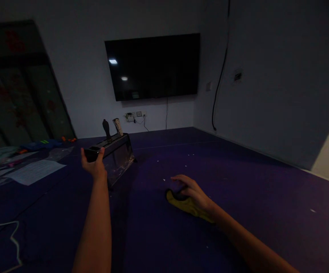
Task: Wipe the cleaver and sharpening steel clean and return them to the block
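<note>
Left hand: our left hand [96,165] is raised over the dark blue tabletop [238,197], its fingers [85,156] wrapped around the near end of a dark bar that runs along the top of a clear box.
Clear box: the transparent container [118,159] stands tilted on the tabletop, just beyond our left hand and a little left of the middle; its dark top bar [107,146] is the part we grip.
Handles: two upright handles stick out of the bar's far end, one dark [106,129] and one pale [118,126], side by side; we cannot tell what tools they belong to.
Right hand: our right hand [191,191] lies flat, palm down, fingers [178,180] spread and loose, resting on a yellow cloth; it grips nothing.
Yellow cloth: the cloth [185,204] lies crumpled on the tabletop, partly under our right hand, well apart from the clear box.
Papers: printed sheets [35,171] and other items too dim to name lie at the far left of the tabletop.
Wall: a dark television screen [153,66] hangs ahead, with a wall socket [136,115] below it and a black cable [219,83] running down near the corner.
</note>
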`<state>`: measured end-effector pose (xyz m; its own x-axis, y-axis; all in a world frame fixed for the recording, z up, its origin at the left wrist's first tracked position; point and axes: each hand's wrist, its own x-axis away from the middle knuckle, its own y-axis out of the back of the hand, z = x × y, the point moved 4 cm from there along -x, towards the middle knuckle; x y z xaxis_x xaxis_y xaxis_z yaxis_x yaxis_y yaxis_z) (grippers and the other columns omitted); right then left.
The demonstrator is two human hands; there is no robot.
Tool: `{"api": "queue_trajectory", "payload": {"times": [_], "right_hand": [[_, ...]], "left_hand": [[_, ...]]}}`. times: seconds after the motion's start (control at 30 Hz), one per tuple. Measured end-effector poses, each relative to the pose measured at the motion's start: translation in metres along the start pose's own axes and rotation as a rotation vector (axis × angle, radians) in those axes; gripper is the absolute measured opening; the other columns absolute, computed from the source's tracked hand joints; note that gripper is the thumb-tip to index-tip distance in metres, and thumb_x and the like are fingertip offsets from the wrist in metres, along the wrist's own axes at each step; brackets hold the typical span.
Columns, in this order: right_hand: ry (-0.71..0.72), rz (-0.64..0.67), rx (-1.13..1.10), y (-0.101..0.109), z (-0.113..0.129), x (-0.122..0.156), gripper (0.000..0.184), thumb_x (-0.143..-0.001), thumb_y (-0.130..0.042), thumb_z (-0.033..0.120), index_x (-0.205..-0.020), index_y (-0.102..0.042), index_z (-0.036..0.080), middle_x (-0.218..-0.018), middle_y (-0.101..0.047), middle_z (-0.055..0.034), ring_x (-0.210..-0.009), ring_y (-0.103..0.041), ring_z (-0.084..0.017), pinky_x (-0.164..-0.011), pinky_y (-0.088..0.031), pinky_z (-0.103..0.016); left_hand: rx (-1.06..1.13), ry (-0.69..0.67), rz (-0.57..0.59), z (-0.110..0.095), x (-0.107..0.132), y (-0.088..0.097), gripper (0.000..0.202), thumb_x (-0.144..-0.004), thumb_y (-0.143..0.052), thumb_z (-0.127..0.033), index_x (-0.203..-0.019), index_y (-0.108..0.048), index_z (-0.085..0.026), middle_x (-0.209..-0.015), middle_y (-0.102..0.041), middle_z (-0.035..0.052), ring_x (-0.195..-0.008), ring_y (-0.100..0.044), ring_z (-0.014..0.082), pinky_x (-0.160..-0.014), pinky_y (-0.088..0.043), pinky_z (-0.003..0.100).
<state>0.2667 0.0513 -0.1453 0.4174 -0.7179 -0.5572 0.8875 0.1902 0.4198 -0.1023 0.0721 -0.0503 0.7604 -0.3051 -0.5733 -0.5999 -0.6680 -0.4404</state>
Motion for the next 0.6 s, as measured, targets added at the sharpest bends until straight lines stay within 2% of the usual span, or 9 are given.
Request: {"api": "queue_trajectory", "payload": {"times": [0.03,0.1,0.2,0.33,0.47,0.6], "right_hand": [[0.007,-0.084,0.008,0.006,0.001,-0.001,0.04,-0.074,-0.046,0.023,-0.112,-0.059,0.023,-0.109,-0.059,-0.0069,-0.096,-0.053,-0.023,-0.084,-0.042,-0.038],[0.008,-0.266,0.036,0.017,0.003,-0.006,0.035,-0.081,-0.044,0.031,-0.111,-0.059,0.023,-0.113,-0.059,-0.0079,-0.1,-0.053,-0.024,-0.087,-0.041,-0.041],[0.025,-0.423,0.091,0.028,0.016,-0.024,0.038,-0.083,-0.047,0.038,-0.117,-0.055,0.024,-0.118,-0.057,-0.0085,-0.103,-0.053,-0.024,-0.09,-0.04,-0.043],[0.096,-0.429,0.121,0.034,0.048,-0.067,0.052,-0.08,-0.052,0.046,-0.127,-0.046,0.026,-0.13,-0.049,-0.009,-0.112,-0.049,-0.025,-0.094,-0.038,-0.045],[0.096,-0.425,-0.021,0.041,0.069,-0.111,0.07,-0.076,-0.052,0.055,-0.137,-0.032,0.025,-0.137,-0.041,-0.0108,-0.122,-0.041,-0.026,-0.099,-0.033,-0.047],[0.135,-0.372,-0.162,0.046,0.079,-0.128,0.084,-0.071,-0.057,0.059,-0.14,-0.021,0.027,-0.138,-0.039,-0.0078,-0.124,-0.039,-0.025,-0.1,-0.032,-0.045]], "left_hand": [[0.07,-0.009,-0.076,-0.007,-0.001,0.0,0.086,-0.057,-0.074,-0.028,-0.131,-0.033,-0.013,-0.136,-0.037,0.0127,-0.125,-0.036,0.0232,-0.104,-0.032,0.034],[0.2,-0.014,-0.143,-0.022,-0.004,-0.003,0.082,-0.052,-0.077,-0.023,-0.126,-0.042,-0.011,-0.128,-0.047,0.0127,-0.117,-0.046,0.0221,-0.1,-0.037,0.032],[0.33,0.023,-0.098,-0.043,-0.006,-0.01,0.078,-0.049,-0.078,-0.02,-0.121,-0.049,-0.013,-0.12,-0.054,0.0101,-0.112,-0.051,0.021,-0.097,-0.04,0.031],[0.429,0.137,0.012,-0.06,0.0,-0.021,0.071,-0.049,-0.078,-0.022,-0.116,-0.056,-0.018,-0.113,-0.06,0.0068,-0.105,-0.055,0.0205,-0.092,-0.043,0.031],[0.468,0.245,0.233,-0.068,0.017,-0.044,0.072,-0.049,-0.079,-0.031,-0.117,-0.056,-0.024,-0.109,-0.063,0.0048,-0.098,-0.06,0.0208,-0.085,-0.047,0.031],[0.422,0.237,0.438,-0.071,0.043,-0.07,0.071,-0.052,-0.075,-0.042,-0.119,-0.055,-0.026,-0.116,-0.06,0.0043,-0.104,-0.057,0.0221,-0.086,-0.047,0.031]]}}
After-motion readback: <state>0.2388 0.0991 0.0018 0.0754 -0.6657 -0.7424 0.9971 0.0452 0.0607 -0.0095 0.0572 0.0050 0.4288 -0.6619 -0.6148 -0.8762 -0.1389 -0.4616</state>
